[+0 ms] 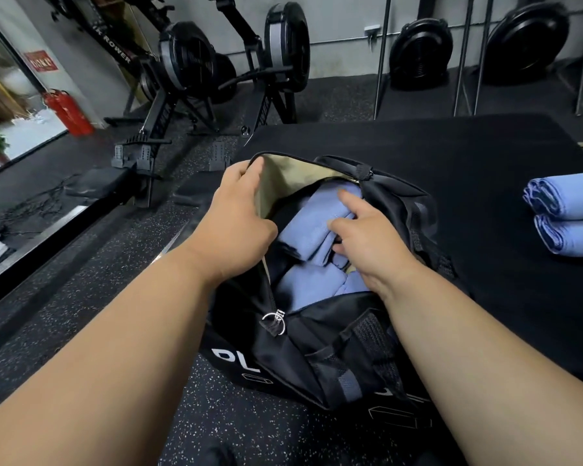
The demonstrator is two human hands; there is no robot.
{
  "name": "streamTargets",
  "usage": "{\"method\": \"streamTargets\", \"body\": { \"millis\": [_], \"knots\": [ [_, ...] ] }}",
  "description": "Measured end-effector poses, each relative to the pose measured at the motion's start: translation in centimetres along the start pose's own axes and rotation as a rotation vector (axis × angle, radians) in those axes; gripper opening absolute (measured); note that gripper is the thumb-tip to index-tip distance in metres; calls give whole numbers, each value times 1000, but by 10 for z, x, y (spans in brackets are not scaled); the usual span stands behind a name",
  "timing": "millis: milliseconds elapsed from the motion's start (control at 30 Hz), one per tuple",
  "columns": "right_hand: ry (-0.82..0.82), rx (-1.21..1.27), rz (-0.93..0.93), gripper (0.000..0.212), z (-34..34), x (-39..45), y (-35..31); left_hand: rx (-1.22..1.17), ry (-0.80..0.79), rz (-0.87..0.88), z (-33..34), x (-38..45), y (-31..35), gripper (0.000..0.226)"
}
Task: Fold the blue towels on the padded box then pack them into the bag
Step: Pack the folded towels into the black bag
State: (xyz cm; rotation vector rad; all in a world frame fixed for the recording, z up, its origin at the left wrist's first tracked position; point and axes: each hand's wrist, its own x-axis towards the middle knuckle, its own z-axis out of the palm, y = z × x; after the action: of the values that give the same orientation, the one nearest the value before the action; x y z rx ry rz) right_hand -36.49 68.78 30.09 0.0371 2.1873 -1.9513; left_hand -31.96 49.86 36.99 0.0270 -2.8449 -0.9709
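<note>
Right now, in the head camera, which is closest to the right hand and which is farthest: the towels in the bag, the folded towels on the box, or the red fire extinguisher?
From the right hand:
1. Towels in the bag, under its fingers.
2. Folded towels, stacked to the right on the padded box.
3. Fire extinguisher, far left by the wall.

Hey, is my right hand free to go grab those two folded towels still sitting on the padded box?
Probably yes. The right hand only rests on the towels in the bag, and nothing lies between it and the folded towels on the padded box to its right.
</note>
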Motion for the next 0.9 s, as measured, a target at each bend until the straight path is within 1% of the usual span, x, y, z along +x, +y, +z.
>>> {"method": "streamTargets", "body": {
  "millis": [133, 233, 300, 433, 567, 667, 733, 800, 833, 900],
  "knots": [
    [44, -7, 11, 68, 3, 12, -2, -2, -3, 8, 0, 4, -6, 98],
    [22, -77, 31, 76, 10, 14, 0, 16, -13, 10, 2, 5, -10, 99],
    [-2, -117, -1, 80, 11, 12, 5, 30, -28, 17, 4, 5, -14, 99],
    [11, -137, -10, 82, 12, 8, 0, 57, -31, 33, 5, 3, -21, 97],
    [-23, -239, -56, 80, 11, -4, -5, 113, 9, 13, 7, -4, -16, 95],
    [-59, -343, -83, 90, 5, -15, -3, 180, 62, 33, 9, -14, -3, 88],
    [-70, -405, -121, 82, -1, -28, -3, 225, 97, 69, 14, -20, 7, 83],
    [-43, -412, -209, 70, -11, -42, -6, 270, 141, 108, 20, -25, 16, 78],
    [-26, -395, -258, 61, -17, -48, -7, 273, 148, 124, 24, -27, 22, 75],
    [-1, -327, -332, 40, -31, -59, -10, 232, 99, 145, 35, -31, 36, 69]
  ]
}}
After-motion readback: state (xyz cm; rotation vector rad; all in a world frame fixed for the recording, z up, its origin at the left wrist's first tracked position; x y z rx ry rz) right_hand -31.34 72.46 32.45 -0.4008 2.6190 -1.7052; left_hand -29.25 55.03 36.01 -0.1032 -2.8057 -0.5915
